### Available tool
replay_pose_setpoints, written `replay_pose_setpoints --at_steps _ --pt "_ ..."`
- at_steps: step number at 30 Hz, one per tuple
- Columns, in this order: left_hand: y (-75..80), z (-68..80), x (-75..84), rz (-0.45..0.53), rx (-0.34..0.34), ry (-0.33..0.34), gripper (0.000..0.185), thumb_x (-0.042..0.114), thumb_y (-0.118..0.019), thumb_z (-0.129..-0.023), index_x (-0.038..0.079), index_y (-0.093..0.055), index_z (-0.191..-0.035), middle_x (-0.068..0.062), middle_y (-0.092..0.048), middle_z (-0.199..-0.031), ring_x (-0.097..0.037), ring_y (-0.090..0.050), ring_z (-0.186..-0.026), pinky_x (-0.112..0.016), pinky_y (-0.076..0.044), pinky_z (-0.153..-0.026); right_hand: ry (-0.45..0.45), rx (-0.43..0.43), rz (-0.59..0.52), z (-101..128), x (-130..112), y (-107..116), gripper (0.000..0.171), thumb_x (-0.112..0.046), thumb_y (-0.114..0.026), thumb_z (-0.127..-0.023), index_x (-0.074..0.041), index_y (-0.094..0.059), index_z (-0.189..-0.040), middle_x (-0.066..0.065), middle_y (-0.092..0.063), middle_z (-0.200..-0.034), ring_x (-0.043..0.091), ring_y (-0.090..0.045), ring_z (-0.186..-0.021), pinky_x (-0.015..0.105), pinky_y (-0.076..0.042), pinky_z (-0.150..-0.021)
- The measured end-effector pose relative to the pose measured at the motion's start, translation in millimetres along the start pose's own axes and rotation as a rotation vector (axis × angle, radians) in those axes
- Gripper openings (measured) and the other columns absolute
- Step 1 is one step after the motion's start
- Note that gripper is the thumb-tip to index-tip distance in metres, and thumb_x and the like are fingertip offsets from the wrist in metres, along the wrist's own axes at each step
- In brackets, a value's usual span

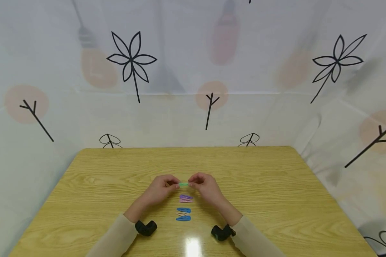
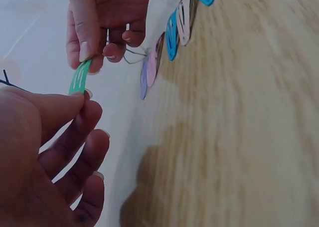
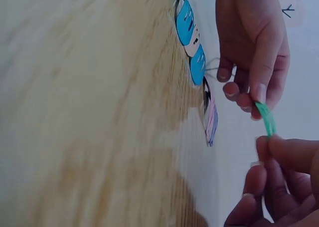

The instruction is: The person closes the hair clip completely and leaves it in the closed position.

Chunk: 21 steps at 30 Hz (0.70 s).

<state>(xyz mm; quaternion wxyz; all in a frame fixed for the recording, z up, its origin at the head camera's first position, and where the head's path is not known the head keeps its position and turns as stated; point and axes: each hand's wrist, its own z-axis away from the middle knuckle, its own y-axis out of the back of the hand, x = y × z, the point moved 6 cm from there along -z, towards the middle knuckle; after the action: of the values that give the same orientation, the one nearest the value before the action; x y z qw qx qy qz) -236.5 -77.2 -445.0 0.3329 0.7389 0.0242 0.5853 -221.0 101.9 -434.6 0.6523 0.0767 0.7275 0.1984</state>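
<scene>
Nearest, a bright glare spot on the table (image 1: 276,185), between two cream sleeves with a black wrist mount strapped at each cuff. Just beyond the glare, lying flat in a short column on the wood: a blue clip (image 1: 183,218), a pale beige clip (image 1: 182,213), a second blue clip (image 1: 183,210), then a pink clip (image 1: 186,200) and a purple clip (image 1: 186,196), all small, smooth, teardrop-shaped snap clips with slotted middles, packed edge to edge. Directly past the purple clip, raised off the wood, a thin green clip (image 1: 183,184), glossy and slotted, stretched level between both hands. Left hand (image 1: 162,189) pinching one end between thumb and forefinger, other fingers loosely curled beneath. Right hand (image 1: 206,187) pinching the opposite end the same way, fingertips pressed tight on the narrow strip. Seen close from the wrist views: green clip (image 2: 79,77) slightly translucent, with parallel slits along its length; same green clip (image 3: 266,119) blurred there.

Around the clips, light yellow laminate with printed wood grain, matte except for the glare, with straight edges and rounded far corners. Beyond the far edge of the table, a draped white sheet (image 1: 193,53) as backdrop, softly creased, printed with black line-drawn flowers and twigs over faded peach circles, wrapping both sides.
</scene>
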Motion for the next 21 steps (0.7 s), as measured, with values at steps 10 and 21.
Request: replay_pose_setpoints --at_steps 10,21 --pt "-8.5 -7.1 -9.0 -0.070 -0.080 0.021 0.012 0.017 -0.062 -0.100 0.015 -0.074 -0.102 0.005 -0.066 -0.099 -0.014 -0.058 -0.090 -0.037 -0.048 -0.084 -0.030 -0.093 0.147 -5.4 14.5 -5.1 0.005 -0.010 -0.072 -0.093 -0.007 -0.071 -0.096 -0.002 -0.066 -0.086 0.015 -0.057 -0.079 0.035 -0.048 -0.075" --pt "-11.0 -9.6 -9.4 -0.095 -0.106 0.055 0.007 0.013 -0.068 -0.095 0.012 -0.074 -0.099 0.005 -0.064 -0.089 -0.013 -0.055 -0.077 -0.030 -0.046 -0.070 -0.007 -0.153 0.268 -7.1 12.6 -6.9 0.006 -0.008 -0.067 -0.095 -0.007 -0.071 -0.091 -0.002 -0.063 -0.083 0.014 -0.055 -0.078 0.034 -0.046 -0.073"
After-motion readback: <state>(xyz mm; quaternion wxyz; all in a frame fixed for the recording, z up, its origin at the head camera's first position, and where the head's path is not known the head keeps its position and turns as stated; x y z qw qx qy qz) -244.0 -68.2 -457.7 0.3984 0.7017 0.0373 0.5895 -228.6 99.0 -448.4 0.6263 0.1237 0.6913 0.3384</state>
